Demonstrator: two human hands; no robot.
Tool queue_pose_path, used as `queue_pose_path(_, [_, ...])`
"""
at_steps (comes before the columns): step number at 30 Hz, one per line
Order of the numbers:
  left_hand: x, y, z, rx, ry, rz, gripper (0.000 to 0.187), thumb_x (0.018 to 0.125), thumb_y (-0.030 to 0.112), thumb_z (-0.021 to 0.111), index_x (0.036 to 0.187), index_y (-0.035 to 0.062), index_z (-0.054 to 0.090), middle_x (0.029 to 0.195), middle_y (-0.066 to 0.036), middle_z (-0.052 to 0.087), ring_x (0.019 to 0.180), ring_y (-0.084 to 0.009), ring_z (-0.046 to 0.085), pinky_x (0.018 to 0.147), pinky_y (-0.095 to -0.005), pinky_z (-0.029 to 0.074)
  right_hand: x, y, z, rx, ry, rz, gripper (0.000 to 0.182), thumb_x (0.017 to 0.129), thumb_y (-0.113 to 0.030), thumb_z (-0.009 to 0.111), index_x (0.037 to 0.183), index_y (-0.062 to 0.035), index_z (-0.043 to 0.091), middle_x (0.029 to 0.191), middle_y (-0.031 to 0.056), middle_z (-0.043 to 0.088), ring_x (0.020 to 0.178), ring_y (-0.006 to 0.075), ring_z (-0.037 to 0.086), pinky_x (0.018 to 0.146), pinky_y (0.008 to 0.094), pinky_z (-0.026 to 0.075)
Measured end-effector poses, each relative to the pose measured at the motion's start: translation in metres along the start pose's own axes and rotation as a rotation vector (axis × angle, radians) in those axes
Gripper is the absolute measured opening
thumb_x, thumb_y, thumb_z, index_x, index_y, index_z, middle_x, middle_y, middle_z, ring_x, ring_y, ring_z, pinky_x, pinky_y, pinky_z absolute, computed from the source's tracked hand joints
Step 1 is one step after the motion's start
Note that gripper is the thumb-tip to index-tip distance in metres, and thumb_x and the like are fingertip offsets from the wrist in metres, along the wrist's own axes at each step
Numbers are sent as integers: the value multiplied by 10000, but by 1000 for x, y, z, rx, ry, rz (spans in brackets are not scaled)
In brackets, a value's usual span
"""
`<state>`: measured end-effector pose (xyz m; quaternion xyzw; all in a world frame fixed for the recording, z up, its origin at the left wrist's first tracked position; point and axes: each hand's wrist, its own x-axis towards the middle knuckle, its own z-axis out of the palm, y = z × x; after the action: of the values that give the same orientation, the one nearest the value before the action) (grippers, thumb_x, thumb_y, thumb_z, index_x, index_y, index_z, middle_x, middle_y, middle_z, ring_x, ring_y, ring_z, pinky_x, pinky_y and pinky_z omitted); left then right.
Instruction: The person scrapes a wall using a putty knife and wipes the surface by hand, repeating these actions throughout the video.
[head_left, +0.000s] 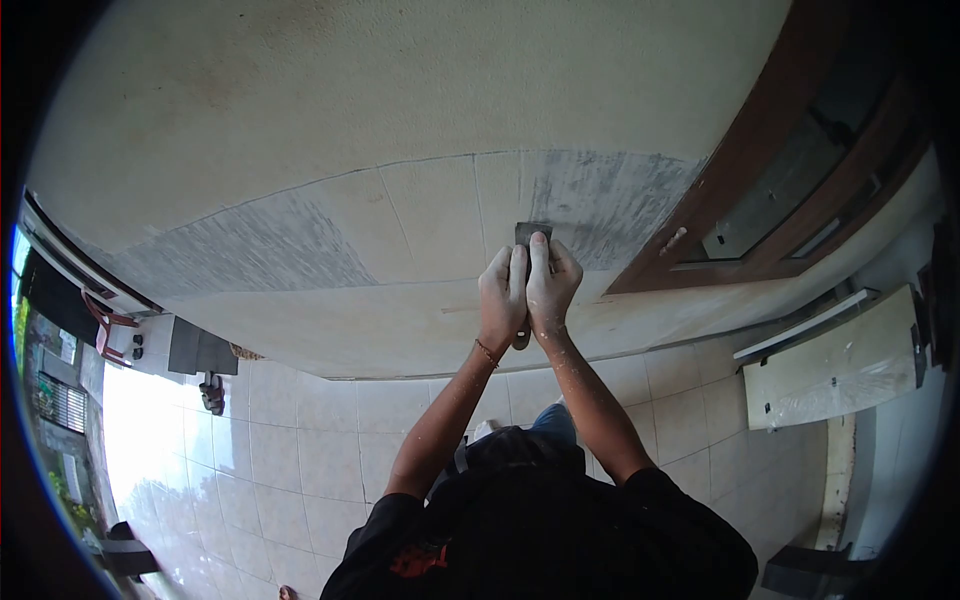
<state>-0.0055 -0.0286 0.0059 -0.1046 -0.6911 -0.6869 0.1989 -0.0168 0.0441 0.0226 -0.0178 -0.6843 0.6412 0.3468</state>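
Observation:
Both my hands are wrapped around a scraper (pixel 533 230), its dark, wide blade up against the cream wall (pixel 430 225). My left hand (pixel 502 297) grips the handle from the left, and my right hand (pixel 553 290) closes on it from the right, with the thumb pointing up near the blade. The lower end of the handle shows between my wrists; the rest of it is hidden by my fingers. Whitish dust coats both hands. Right of the blade lies a grey, streaked patch (pixel 615 205) of wall, and another grey patch (pixel 255 245) is farther left.
A brown wooden frame with glass (pixel 690 240) is at the right. Below the wall runs a tiled floor (pixel 320 440). A plastic-wrapped panel (pixel 835 365) stands at the right. On the left are a chair (pixel 108 325) and footwear (pixel 212 393).

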Motion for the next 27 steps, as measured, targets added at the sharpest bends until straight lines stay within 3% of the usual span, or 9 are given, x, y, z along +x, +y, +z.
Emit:
queue_pose_path(3, [33,64,-5,-19,-49,53,315,1027,211,465,836,-34,511,704,-49,500,716,-79,426,603,-289,393,26,-68,8,92,-45,1,407,969,-185,590,627,-9,456,597,-54,435,609,41,358,520,263,307])
queue_pose_path(5, [40,66,-2,-117,-72,43,298,1024,198,469,844,-36,512,698,-55,506,702,-82,431,586,-299,392,39,-88,10,120,-79,33,411,974,-185,588,632,-7,447,596,-57,422,612,43,354,519,265,298])
queue_pose_path(9, [10,15,-1,-32,-48,7,298,1019,199,476,825,-27,490,702,-50,446,726,-86,397,612,-294,385,5,-13,1,43,-8,-74,403,961,-156,599,620,3,455,557,-39,418,574,47,354,485,289,302])
queue_pose_path(10, [-5,-20,3,26,-5,18,300,1008,194,483,825,-44,496,654,-140,431,645,-142,380,578,-346,396,-11,21,-4,18,-3,-6,394,964,-149,594,623,5,471,561,-39,429,580,44,365,486,288,309])
queue_pose_path(13, [-17,-28,10,-64,47,-29,303,1008,198,488,831,-49,493,647,-147,428,648,-131,371,573,-340,392,-19,19,-7,66,-27,82,393,973,-181,593,638,-14,473,623,-72,435,624,41,360,532,258,307])
queue_pose_path(17, [46,72,-2,-97,-45,91,311,1026,204,467,832,-35,512,711,-35,535,715,-74,444,611,-278,412,38,-87,9,104,-68,7,413,973,-198,590,633,-12,448,623,-68,426,616,46,351,524,265,290])
queue_pose_path(19, [51,82,-2,-147,-40,17,304,1012,198,492,833,-47,484,658,-121,439,670,-117,369,570,-332,382,43,-91,15,187,-47,-38,416,964,-178,601,623,9,454,547,-45,404,571,50,336,483,282,282])
queue_pose_path(24, [-22,-34,3,50,23,-44,300,1000,207,508,841,-47,526,677,-179,469,657,-150,405,587,-357,410,-26,41,-7,19,18,65,416,951,-171,612,608,12,463,543,-29,418,565,48,374,483,287,306])
queue_pose_path(27, [-15,-12,5,-11,34,-48,298,1003,200,502,842,-50,517,678,-173,477,660,-135,411,593,-343,413,-14,22,-6,32,-11,70,421,952,-170,611,606,11,454,550,-33,407,577,46,365,486,288,304])
